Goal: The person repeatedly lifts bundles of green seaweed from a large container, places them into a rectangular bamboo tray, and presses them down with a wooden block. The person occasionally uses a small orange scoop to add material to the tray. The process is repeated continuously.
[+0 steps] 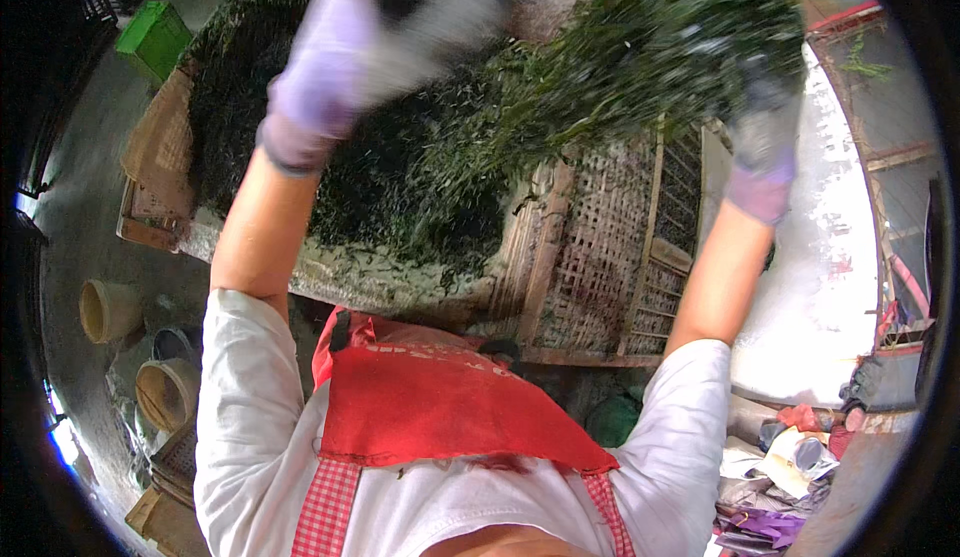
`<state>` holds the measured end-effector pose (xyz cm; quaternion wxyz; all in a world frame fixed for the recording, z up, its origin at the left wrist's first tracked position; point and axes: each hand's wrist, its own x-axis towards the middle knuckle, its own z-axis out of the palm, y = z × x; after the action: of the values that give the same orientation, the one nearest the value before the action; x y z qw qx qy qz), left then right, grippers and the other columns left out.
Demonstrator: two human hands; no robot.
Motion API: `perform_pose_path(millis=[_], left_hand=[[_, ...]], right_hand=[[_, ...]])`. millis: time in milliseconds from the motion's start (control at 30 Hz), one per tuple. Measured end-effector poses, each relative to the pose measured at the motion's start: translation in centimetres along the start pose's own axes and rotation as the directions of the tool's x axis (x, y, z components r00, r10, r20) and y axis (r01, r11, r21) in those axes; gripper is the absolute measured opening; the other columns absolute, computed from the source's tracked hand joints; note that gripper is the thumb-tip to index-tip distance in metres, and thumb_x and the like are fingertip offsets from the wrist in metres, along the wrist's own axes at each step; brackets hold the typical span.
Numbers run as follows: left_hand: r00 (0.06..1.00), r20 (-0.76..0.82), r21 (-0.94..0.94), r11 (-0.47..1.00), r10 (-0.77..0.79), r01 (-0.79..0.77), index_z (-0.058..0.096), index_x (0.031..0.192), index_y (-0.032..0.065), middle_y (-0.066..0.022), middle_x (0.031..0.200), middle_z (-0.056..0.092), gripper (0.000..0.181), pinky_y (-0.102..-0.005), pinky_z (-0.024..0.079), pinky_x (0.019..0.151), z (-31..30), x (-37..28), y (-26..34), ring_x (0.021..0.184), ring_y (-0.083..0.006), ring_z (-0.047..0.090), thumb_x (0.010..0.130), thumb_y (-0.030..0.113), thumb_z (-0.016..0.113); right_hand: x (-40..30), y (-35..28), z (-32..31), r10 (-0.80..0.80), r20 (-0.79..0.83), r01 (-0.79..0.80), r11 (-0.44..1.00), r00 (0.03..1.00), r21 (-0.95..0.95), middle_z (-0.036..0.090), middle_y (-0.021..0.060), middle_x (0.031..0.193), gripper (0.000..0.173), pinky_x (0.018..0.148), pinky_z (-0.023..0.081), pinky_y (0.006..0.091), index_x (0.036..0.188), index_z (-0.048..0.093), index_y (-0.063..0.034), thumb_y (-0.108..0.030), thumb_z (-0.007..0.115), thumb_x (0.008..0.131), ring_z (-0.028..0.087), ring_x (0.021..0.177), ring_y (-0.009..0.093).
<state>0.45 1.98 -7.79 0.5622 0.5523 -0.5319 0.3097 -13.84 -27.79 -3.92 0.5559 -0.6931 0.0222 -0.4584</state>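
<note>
My left hand (420,50), in a purple and grey work glove, is raised over a heap of dark green leaves (405,182). Motion blurs its fingers, and part of it meets the top edge of the view. To the right, my gloved right hand (761,110) is at the edge of a large bunch of green leaves (660,46), which is blurred and lifted above the heap. The leaves cover most of those fingers. Under the heap lies a pale, worn surface with a leaf-strewn rim (375,279).
A woven slatted rack in a wooden frame (607,242) stands right of the heap, with a white panel (810,257) beyond. At left are a woven mat (161,136), a green crate (155,37) and buckets (166,394). Bags and cloths (780,474) lie lower right.
</note>
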Motion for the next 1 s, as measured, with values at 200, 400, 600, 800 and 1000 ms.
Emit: perform_pose_path(millis=[200, 400, 600, 800, 1000], left_hand=[[0.82, 0.562, 0.211, 0.977, -0.114, -0.009, 0.059, 0.105, 0.0089, -0.0156, 0.106, 0.058, 0.037, -0.0426, 0.042, 0.093, 13.4, -9.4, -1.2, 0.109, -0.0319, 0.051, 0.078, 0.034, 0.061], [0.533, 0.668, 0.242, 0.829, -0.519, 0.505, 0.049, 0.124, 0.0135, -0.0102, 0.131, 0.044, 0.047, -0.0467, 0.039, 0.097, 5.5, -31.4, -3.3, 0.124, -0.0274, 0.04, 0.08, 0.025, 0.062], [0.509, 0.479, -0.536, 0.221, -0.715, 0.814, 0.018, 0.14, 0.0023, -0.0179, 0.136, 0.033, 0.089, -0.0344, 0.031, 0.103, 10.2, -20.6, 1.6, 0.124, -0.0272, 0.036, 0.073, 0.018, 0.073], [0.658, 0.439, -0.214, 0.639, -0.612, 0.738, 0.041, 0.125, 0.0015, -0.0118, 0.118, 0.049, 0.052, -0.0348, 0.036, 0.096, 16.9, -27.3, 6.4, 0.108, -0.0236, 0.047, 0.082, 0.021, 0.062], [0.201, 0.677, -0.493, -0.235, -0.708, 0.838, 0.049, 0.117, 0.0059, -0.0042, 0.088, 0.056, 0.05, -0.0253, 0.038, 0.059, 9.5, -14.2, 1.7, 0.07, -0.0139, 0.048, 0.087, 0.045, 0.048]], right_hand=[[5.8, -1.5, -4.1, -0.173, -0.129, 0.149, 0.973, 0.976, -0.177, 0.053, 0.0098, 0.1, 0.039, 0.082, 0.048, 0.0345, 0.115, 0.052, -0.0046, -0.015, 0.063, 0.079, 0.054, 0.094, 0.018], [5.8, 3.0, -4.1, -0.22, -0.132, 0.168, 0.932, 0.966, -0.322, 0.053, 0.0111, 0.088, 0.039, 0.078, 0.048, 0.0338, 0.114, 0.052, -0.0034, -0.017, 0.064, 0.08, 0.055, 0.086, 0.017], [1.1, 6.5, 3.3, -0.321, 0.07, 0.314, 0.822, 0.945, -0.475, 0.052, 0.0123, 0.077, 0.04, 0.074, 0.049, 0.033, 0.114, 0.051, -0.0023, -0.019, 0.064, 0.08, 0.056, 0.078, 0.016], [-6.6, 8.7, 14.6, -0.105, 0.642, 0.508, 0.711, 0.76, -0.486, 0.056, 0.013, 0.071, 0.043, 0.069, 0.05, 0.0285, 0.115, 0.052, -0.0012, -0.027, 0.063, 0.082, 0.058, 0.068, 0.015], [-12.0, 15.7, 5.3, -0.18, 0.481, 0.303, 0.934, 0.858, -0.191, 0.057, 0.0113, 0.114, 0.051, 0.09, 0.046, 0.029, 0.124, 0.043, -0.0005, -0.022, 0.062, 0.082, 0.057, 0.101, 0.021]])
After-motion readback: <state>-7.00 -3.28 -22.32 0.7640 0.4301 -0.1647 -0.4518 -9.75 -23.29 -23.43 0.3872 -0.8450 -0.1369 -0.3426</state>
